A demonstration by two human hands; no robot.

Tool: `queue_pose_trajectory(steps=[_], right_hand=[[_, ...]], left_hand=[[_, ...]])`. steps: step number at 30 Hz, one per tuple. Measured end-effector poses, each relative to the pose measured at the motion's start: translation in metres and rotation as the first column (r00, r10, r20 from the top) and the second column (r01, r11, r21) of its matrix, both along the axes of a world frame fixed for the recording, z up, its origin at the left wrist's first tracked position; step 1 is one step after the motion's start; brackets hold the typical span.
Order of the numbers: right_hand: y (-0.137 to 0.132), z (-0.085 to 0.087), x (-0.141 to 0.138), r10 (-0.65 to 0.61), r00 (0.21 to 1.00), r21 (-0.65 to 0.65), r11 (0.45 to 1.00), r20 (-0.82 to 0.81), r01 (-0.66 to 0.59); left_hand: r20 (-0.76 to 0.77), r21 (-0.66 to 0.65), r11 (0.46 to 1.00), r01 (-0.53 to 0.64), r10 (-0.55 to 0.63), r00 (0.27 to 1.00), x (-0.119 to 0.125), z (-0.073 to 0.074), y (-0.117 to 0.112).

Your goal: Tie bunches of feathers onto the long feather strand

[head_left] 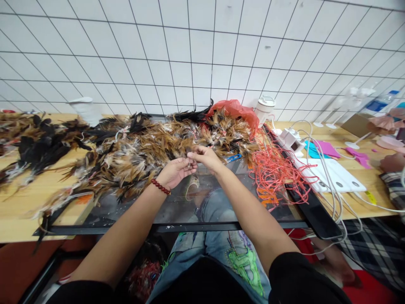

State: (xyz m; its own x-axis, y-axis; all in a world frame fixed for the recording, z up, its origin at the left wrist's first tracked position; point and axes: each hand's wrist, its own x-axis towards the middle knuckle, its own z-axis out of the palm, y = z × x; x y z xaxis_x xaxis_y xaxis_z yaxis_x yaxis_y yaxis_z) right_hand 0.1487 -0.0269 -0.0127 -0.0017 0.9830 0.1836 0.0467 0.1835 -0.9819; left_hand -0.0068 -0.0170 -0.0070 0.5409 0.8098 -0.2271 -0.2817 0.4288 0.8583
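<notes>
My left hand [179,171], with a dark red bead bracelet on its wrist, meets my right hand [206,158] above the front of a dark glassy board [139,213]. The fingertips of both hands are pinched close together on what looks like a small brown feather [189,150], mostly covered by the fingers. Just behind the hands spreads a large heap of brown, black and whitish feathers [139,158]. A blue-handled tool [233,158] lies to the right of my right hand. Below the fingers a pale curved shape [192,187] shows on the board.
Tangled orange-red string [275,173] lies right of the board, near a white power strip [292,141] with cables. A red plastic bag [237,112] and a white cup [265,107] stand behind. Darker feathers [41,145] lie far left. At right shows another person's sleeve [392,183].
</notes>
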Motion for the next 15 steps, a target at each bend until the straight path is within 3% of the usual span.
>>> queue_pose_trajectory(steps=[2, 4, 7, 9, 12, 15], right_hand=[[-0.001, -0.001, -0.001, -0.081, 0.974, 0.174, 0.984, 0.212, 0.044], [-0.004, 0.001, -0.002, -0.174, 0.888, 0.333, 0.943, 0.426, 0.025], [-0.011, 0.005, -0.004, -0.273, 0.753, 0.431, 0.902, 0.598, -0.015], [-0.014, 0.007, -0.005, -0.308, 0.708, 0.448, 0.894, 0.636, -0.014], [-0.015, 0.007, -0.006, -0.319, 0.718, 0.460, 0.888, 0.619, -0.002], [-0.010, 0.003, -0.006, -0.281, 0.803, 0.430, 0.902, 0.526, 0.034]], left_hand=[[0.050, -0.033, 0.997, -0.077, 0.078, 0.996, -0.001, -0.001, 0.003], [0.069, -0.059, 0.994, -0.093, 0.097, 0.993, -0.002, -0.002, 0.005], [0.080, -0.080, 0.993, -0.090, 0.097, 0.992, -0.001, -0.003, 0.006], [0.084, -0.088, 0.991, -0.103, 0.110, 0.990, -0.001, -0.002, 0.004], [0.089, -0.088, 0.990, -0.108, 0.116, 0.989, 0.000, 0.000, 0.003], [0.094, -0.073, 0.989, -0.130, 0.136, 0.986, 0.000, 0.000, 0.004]])
